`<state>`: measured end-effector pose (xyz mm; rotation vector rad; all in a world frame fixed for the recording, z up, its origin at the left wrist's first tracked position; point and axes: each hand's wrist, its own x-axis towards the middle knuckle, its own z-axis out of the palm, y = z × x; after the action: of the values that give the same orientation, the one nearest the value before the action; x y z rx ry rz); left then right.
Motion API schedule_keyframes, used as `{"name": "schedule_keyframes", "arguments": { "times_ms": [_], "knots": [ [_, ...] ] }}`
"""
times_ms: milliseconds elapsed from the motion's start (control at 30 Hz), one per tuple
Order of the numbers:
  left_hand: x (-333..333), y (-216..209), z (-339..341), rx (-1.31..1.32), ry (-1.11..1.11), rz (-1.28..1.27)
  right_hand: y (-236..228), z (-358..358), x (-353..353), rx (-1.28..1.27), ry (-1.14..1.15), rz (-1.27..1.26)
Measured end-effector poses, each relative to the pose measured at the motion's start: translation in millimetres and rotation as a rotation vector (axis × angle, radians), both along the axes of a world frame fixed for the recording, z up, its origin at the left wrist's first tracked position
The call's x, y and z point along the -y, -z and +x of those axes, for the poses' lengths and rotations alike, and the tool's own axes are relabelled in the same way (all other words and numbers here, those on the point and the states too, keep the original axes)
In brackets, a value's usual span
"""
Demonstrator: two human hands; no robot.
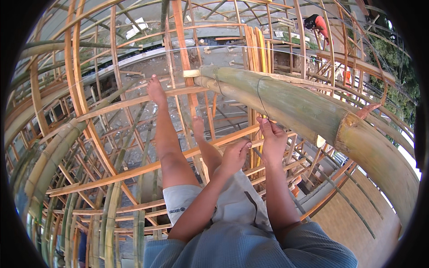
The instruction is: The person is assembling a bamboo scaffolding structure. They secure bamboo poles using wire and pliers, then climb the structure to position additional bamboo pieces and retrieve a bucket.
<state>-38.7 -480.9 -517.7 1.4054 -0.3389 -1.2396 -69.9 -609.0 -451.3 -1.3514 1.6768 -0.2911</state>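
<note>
A thick green bamboo pole [295, 100] slants across the frame from the centre to the lower right. A thin dark wire [259, 91] loops round it, and its lower end runs down to my right hand [272, 140]. The thumb and fingers of that hand are pinched on the wire, just below the pole. Close beside it on the left, my left hand [236, 157] is closed with thumb against fingers. What it holds, if anything, is too small to make out. A second wire tie [217, 81] circles the pole near its far end.
I sit high among timber framing, my bare feet on a wooden beam [187, 90]. Another long beam [152, 167] passes under my legs. Several bamboo poles [49, 169] stand at left. A person in red and black [319, 26] is bent over at the far right.
</note>
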Motion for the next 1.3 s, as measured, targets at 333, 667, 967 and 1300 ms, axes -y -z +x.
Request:
{"name": "schedule_keyframes", "arguments": {
  "times_ms": [333,667,967,1300],
  "knots": [
    [7.5,43.2,-8.0,0.245,-0.103,-0.036,3.2,5.6,-1.4,0.304,0.148,0.152],
    [-55.5,-18.3,76.4,0.788,0.290,0.219,2.5,18.4,-25.1,0.439,0.283,0.173],
    [-353.2,-106.4,88.9,0.635,-0.289,0.837,-15.8,-16.3,-8.3,0.441,0.055,0.435],
    [-526.6,-119.3,-121.6,0.291,0.004,1.132,-336.0,-91.1,99.8,0.650,0.081,-0.484]
  ]
}}
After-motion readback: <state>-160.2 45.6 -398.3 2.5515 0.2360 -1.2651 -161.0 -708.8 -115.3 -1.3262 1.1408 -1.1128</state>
